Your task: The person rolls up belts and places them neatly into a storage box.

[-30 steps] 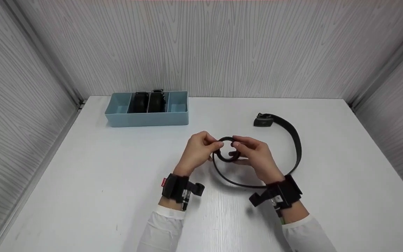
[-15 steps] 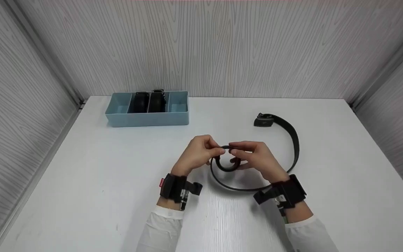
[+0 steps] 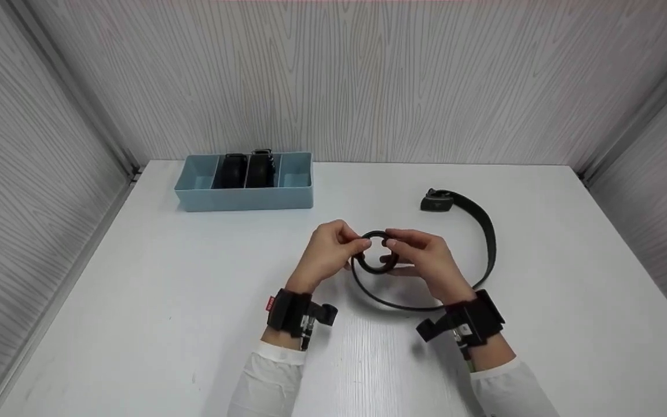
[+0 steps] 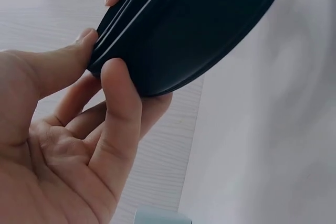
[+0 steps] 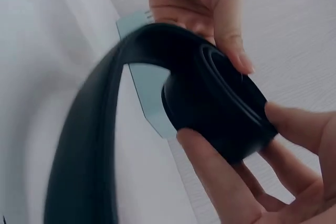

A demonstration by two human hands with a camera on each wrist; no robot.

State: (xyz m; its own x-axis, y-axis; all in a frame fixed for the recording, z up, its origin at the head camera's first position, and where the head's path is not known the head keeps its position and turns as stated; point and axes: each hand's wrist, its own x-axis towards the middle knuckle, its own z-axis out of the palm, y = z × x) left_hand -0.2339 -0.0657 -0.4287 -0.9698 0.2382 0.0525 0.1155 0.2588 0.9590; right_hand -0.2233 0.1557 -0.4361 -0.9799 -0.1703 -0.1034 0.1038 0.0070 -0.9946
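A black belt (image 3: 488, 231) is partly wound into a small coil (image 3: 377, 270) between both hands. My left hand (image 3: 327, 255) pinches the coil's left side between thumb and fingers. On the opposite side my right hand (image 3: 431, 263) holds it the same way. From the coil, the unrolled strap loops out beneath the right wrist and back to its buckle (image 3: 436, 201) on the table. In the right wrist view, several layers show at the coil's edge (image 5: 210, 103). The left wrist view has the strap (image 4: 194, 30) spreading broad past the fingertips.
A light blue divided tray (image 3: 246, 200) stands at the back left of the white table (image 3: 136, 289). Two rolled black belts, one (image 3: 233, 171) beside the other (image 3: 260, 170), fill its middle compartments. Grey wood-grain panels (image 3: 368, 81) enclose the table at the back and sides.
Both hands dip toward the body with the coil, then rise part of the way back. The trailing strap shifts slightly with them, while the buckle end stays in place.
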